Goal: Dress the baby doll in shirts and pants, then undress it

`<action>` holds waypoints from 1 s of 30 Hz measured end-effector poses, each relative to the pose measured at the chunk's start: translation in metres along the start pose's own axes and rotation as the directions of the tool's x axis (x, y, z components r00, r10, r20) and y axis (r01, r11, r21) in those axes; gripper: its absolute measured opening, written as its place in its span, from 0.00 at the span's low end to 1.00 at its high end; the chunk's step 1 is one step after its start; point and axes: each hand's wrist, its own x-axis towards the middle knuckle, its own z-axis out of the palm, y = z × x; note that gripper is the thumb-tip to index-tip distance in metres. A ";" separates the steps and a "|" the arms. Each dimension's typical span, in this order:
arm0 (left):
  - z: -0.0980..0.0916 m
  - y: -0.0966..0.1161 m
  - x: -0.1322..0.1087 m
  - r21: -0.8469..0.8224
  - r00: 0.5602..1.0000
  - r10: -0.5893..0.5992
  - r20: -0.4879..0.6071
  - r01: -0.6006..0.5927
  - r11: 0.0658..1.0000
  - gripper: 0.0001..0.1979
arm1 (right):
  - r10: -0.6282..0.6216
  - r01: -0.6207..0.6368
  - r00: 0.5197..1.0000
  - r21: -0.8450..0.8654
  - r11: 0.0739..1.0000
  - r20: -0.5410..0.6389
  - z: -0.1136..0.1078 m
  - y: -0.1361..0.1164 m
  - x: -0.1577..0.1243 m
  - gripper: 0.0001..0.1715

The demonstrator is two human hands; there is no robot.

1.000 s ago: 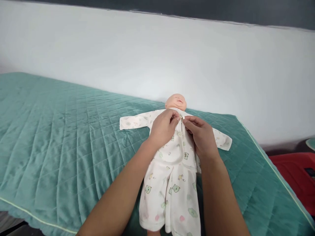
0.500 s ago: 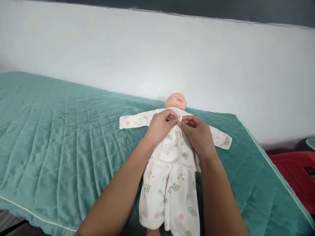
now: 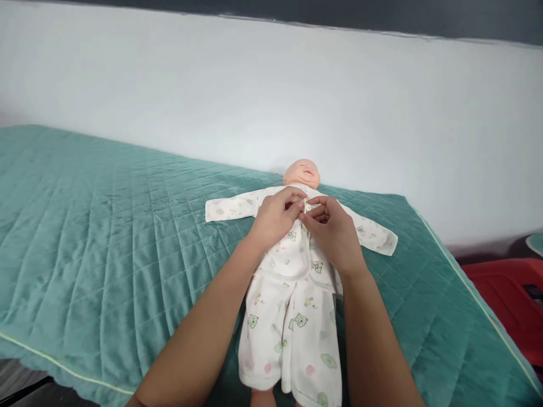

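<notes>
A baby doll (image 3: 302, 172) lies on its back, dressed in a white printed jacket (image 3: 292, 254) and matching trousers (image 3: 314, 339). Both sleeves are spread out sideways. At the upper chest, my left hand (image 3: 278, 217) pinches the edge of the jacket front. Close against it on the right, my right hand (image 3: 333, 229) has thumb and forefinger on the same front opening. A small pale button or fastener shows between the fingertips, partly hidden by them.
The doll rests on a green quilted cover (image 3: 127, 254) with a pale piped edge. Behind it stands a white wall (image 3: 212, 96). A red plastic object (image 3: 504, 294) is beyond the cover's right edge.
My right hand has shifted slightly left and uncovered more of the right sleeve. The raised cloth edge between my fingertips now lies flatter. My left hand has hardly moved.
</notes>
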 end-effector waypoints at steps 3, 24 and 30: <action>0.001 0.001 0.002 -0.011 0.998 -0.035 -0.042 0.035 0.999 0.07 | -0.023 0.023 1.000 -0.129 0.991 0.001 0.001 -0.006 -0.004 0.17; -0.027 0.009 -0.016 0.116 0.959 0.028 0.283 -0.063 0.991 0.05 | 0.084 0.024 0.980 -0.526 0.850 0.182 -0.025 -0.030 -0.031 0.19; -0.025 0.008 -0.017 0.223 0.938 0.052 0.344 -0.135 0.965 0.03 | 0.109 -0.037 0.954 -0.251 0.967 0.279 -0.033 -0.015 -0.020 0.18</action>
